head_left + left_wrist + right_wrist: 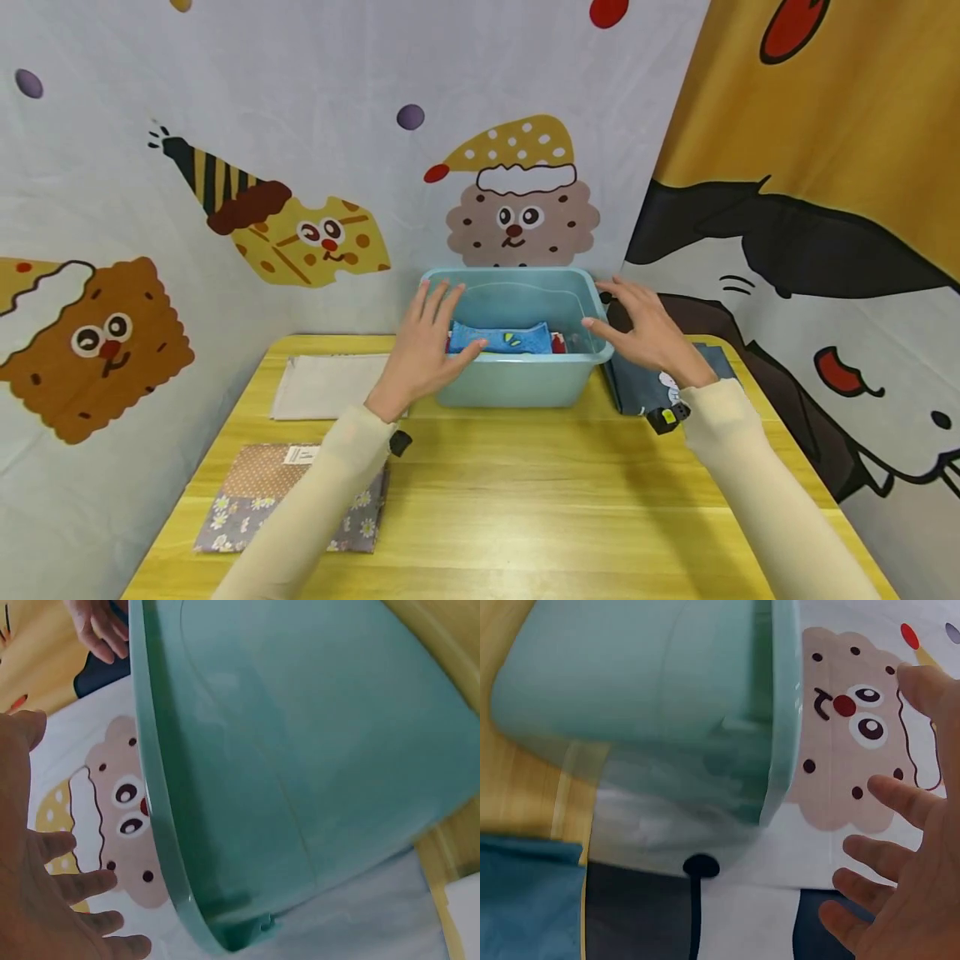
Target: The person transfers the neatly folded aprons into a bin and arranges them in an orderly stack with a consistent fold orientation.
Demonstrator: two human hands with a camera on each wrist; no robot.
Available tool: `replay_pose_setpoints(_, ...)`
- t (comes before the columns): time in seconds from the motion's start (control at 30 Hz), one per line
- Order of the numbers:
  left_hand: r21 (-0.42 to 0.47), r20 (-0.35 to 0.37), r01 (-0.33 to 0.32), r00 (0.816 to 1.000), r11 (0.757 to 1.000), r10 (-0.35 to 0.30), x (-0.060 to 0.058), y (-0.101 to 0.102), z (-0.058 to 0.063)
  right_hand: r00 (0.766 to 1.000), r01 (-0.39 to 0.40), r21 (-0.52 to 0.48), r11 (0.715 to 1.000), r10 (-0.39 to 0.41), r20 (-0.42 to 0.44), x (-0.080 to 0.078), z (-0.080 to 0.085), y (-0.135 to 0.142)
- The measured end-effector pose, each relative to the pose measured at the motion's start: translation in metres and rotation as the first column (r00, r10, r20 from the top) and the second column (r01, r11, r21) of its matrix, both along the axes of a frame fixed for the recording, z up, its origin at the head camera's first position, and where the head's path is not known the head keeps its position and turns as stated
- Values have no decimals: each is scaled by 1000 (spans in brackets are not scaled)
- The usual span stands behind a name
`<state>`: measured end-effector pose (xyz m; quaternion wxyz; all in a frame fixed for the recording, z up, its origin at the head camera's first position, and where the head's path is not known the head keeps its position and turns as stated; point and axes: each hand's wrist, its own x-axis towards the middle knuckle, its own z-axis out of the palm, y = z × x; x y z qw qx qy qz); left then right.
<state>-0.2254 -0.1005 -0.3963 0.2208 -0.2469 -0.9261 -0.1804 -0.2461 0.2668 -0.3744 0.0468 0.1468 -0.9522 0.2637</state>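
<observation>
Hovering, my left hand (425, 352) and right hand (647, 330) are spread; the bin (513, 384) looks stiff, light, best held under its rim (517, 358).

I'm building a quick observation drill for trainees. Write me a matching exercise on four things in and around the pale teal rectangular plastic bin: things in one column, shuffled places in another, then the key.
Things
1. Blue packet with yellow marks
2. Folded daisy-print cloth with a brown dotted band
3. Folded dark blue-grey cloth
4. Folded plain off-white cloth

Places
A. Right of the bin, partly hidden by the right hand and forearm
B. Back left of the yellow wood-grain table
C. Inside the bin
D. Front left, partly behind the cream left sleeve

Pairs: 1-C, 2-D, 3-A, 4-B
</observation>
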Motion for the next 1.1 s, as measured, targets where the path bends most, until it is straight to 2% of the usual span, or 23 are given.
replay_pose_setpoints(0.23,-45,1,31,1000,999,-31,13,18,-10,999,34,48,998,-32,-34,7,-3,17)
replay_pose_setpoints(0.6,-77,-64,163,984,984,-168,26,52,-26,993,86,90,992,-78,-91,12,-22,43)
replay_pose_setpoints(0.87,-96,-90,244,963,965,-253,35,80,-31,991,119,93,989,-112,-80,16,-33,61)
replay_pose_setpoints(1.1,-92,-79,365,925,926,-372,42,101,-35,985,170,133,977,-163,-62,13,-41,74)
